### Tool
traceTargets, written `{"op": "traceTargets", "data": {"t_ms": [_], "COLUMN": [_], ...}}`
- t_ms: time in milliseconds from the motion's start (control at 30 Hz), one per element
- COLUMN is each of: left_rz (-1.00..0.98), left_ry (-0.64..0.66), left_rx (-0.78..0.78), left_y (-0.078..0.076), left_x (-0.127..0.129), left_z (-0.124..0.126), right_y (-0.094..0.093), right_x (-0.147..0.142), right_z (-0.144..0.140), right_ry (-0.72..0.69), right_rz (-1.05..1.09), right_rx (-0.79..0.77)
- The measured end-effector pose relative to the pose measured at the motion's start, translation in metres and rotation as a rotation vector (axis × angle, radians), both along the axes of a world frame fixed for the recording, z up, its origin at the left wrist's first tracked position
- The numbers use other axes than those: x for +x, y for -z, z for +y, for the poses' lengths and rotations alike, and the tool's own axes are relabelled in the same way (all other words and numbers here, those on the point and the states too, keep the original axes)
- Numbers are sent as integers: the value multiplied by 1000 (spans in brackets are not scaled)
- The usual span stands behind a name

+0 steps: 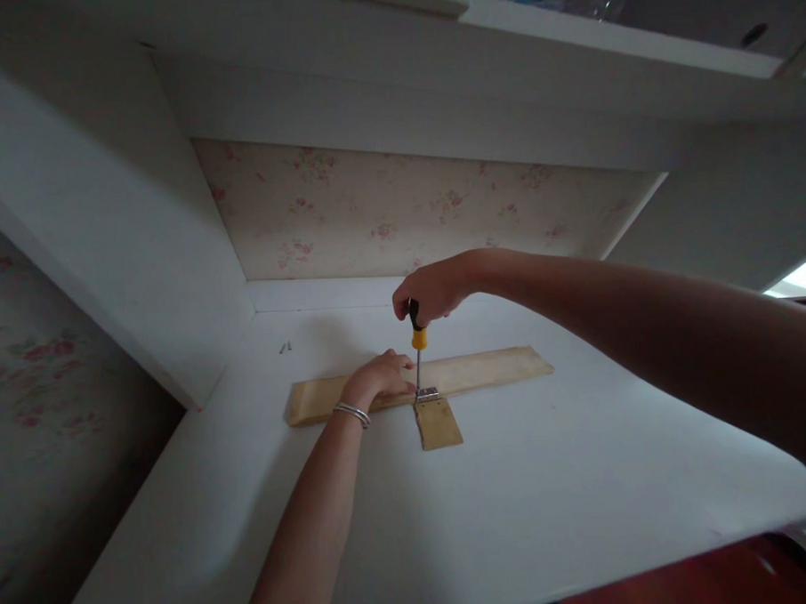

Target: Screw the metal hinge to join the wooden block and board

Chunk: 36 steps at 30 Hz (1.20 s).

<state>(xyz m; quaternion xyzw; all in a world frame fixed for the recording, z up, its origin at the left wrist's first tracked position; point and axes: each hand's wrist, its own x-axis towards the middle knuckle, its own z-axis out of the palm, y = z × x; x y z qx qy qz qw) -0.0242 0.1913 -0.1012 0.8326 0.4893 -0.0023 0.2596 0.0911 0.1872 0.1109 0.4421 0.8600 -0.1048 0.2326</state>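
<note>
We're looking straight down on a screwdriver (pixel 419 340), and our right hand (pixel 434 290) has it from above, fingers curled snugly around the black-and-yellow handle. The shaft drops nearly upright, and its tip meets the left end of a metal hinge (pixel 428 393). Down at the board, our left hand (pixel 380 376) lies across the long wooden board (pixel 490 370), fingers bent, with a narrow gap between thumb and forefinger right beside the shaft. Do they pinch a screw there? We can't tell; the fingertips hide that spot.

The hinge sits at the board's near edge, about midway along, and a small wooden piece (pixel 439 424) lies just on our side of it. A silvery bracelet (pixel 353 415) rings our left wrist, and that hand covers part of the board's left half.

Off to the left, past the board, two small screws (pixel 285 347) lie on the white table (pixel 518 493). Behind runs floral wallpaper (pixel 385 205), with a white upright panel (pixel 96 164) at left. Overhead, a shelf (pixel 611 28) carrying clear plastic juts across our view, and reddish flooring (pixel 709 584) shows bottom right.
</note>
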Motion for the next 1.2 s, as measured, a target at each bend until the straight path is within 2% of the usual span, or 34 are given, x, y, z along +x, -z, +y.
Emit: {"op": "traceTargets", "data": {"t_ms": [67, 200, 233, 333, 400, 533, 600, 667, 767, 800, 933, 967, 1133, 1200], "left_rz": [-2, -15, -11, 4, 10, 15, 18, 15, 10, 9, -9, -12, 3, -1], "left_ry": [2, 9, 9, 7, 6, -7, -6, -2, 1, 0, -9, -8, -1, -2], "left_rx": [-3, -7, -10, -13, -16, -19, -18, -15, -16, -19, -14, -12, -16, -13], "left_y": [2, 4, 3, -2, -5, -9, -8, -7, -4, -4, -2, -3, -6, -7], "left_x": [0, 0, 0, 0, 0, 0, 0, 0, 0, 0, -1, -1, 0, 0], "left_z": [2, 4, 4, 1, -2, -4, -4, -3, -2, -1, -1, -2, -3, -3], "right_y": [-2, -3, -3, -2, -1, 1, 1, 0, -1, -1, 0, 0, -1, -1], "right_x": [1, 0, 0, 2, 2, 1, 1, 2, 2, 2, -2, -2, 3, 5], "right_z": [-1, -3, -2, 0, 2, 3, 2, 2, 1, 1, 0, -1, -2, -1], "right_ry": [-22, 137, 127, -40, -78, 149, 195, 137, -25, -28, 145, 146, -135, -97], "right_rz": [30, -32, -39, 22, 68, 19, -50, -60, 20, 33, -50, -65, 18, 14], "right_rx": [0, 34, 47, 48, 23, -36, -24, -16, 14, 26, 18, 18, 63, 70]}}
